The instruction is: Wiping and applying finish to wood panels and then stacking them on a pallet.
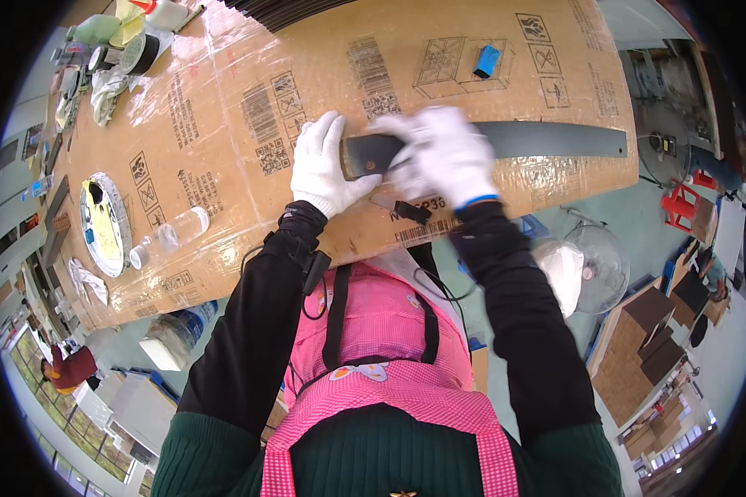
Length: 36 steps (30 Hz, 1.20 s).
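A long dark grey slat [555, 139] lies across a cardboard-covered table [224, 161], with a small hole near its right end. My left hand [322, 166], in a white glove, is against the slat's left end, thumb and fingers spread around that edge. Over the slat's left part is my right hand [448, 153], also gloved and smeared by motion. Its fingers are bent, and whether they hold something I cannot make out. Just below lies a small black piece [413, 212]. A blue-wrapped block [486, 62] sits beyond the slat.
On the left are a round white tray [124, 248] with a yellow cloth, a clear plastic bottle [170, 236] and a crumpled white cloth [89, 280]. Bottles and tape rolls [141, 54] crowd the far left corner. A fan [593, 269] stands off the table's right side.
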Tool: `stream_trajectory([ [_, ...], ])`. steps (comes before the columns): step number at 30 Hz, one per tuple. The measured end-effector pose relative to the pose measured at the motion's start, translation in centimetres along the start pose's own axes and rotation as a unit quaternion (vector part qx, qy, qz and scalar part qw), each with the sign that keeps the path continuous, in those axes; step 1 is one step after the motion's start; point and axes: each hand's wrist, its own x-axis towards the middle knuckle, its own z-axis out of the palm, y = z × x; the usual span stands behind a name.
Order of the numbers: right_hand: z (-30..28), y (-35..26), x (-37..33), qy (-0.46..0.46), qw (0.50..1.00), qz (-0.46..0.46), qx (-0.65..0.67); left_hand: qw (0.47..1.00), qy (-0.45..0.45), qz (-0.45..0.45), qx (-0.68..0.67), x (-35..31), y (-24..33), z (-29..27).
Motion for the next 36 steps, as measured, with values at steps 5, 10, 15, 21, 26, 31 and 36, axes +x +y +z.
stream_trajectory([
  [5, 4.0, 1.1, 1.2, 0.199, 0.974, 0.074, -0.082, 1.0, -0.01, -0.019, -0.009, 0.8, 1.0, 0.9],
  [10, 8.2, -4.7, 2.5, 0.368, 0.916, -0.135, 0.085, 0.997, 0.059, -0.019, -0.036, -0.6, -0.9, 2.7],
  [15, 0.6, 16.2, -3.7, 0.204, 0.969, 0.086, -0.112, 0.994, -0.064, 0.078, 0.04, 1.2, 1.2, -0.2],
  [21, -1.8, 39.0, -10.7, 0.464, 0.768, 0.44, -0.025, 0.994, -0.053, 0.093, 0.032, 1.9, 2.2, 0.9],
  [26, -4.4, 45.7, -11.4, 0.323, 0.766, 0.551, -0.07, 0.994, -0.072, 0.073, 0.034, 2.3, 2.7, 0.2],
  [31, -14.1, 43.8, -7.3, 0.437, 0.784, 0.44, 0.016, 0.994, -0.068, 0.077, 0.046, 2.0, 2.1, 0.1],
  [36, -13.6, 28.6, -3.4, 0.527, 0.795, 0.276, -0.122, 0.995, -0.057, 0.08, 0.017, 2.5, 2.4, 0.4],
])
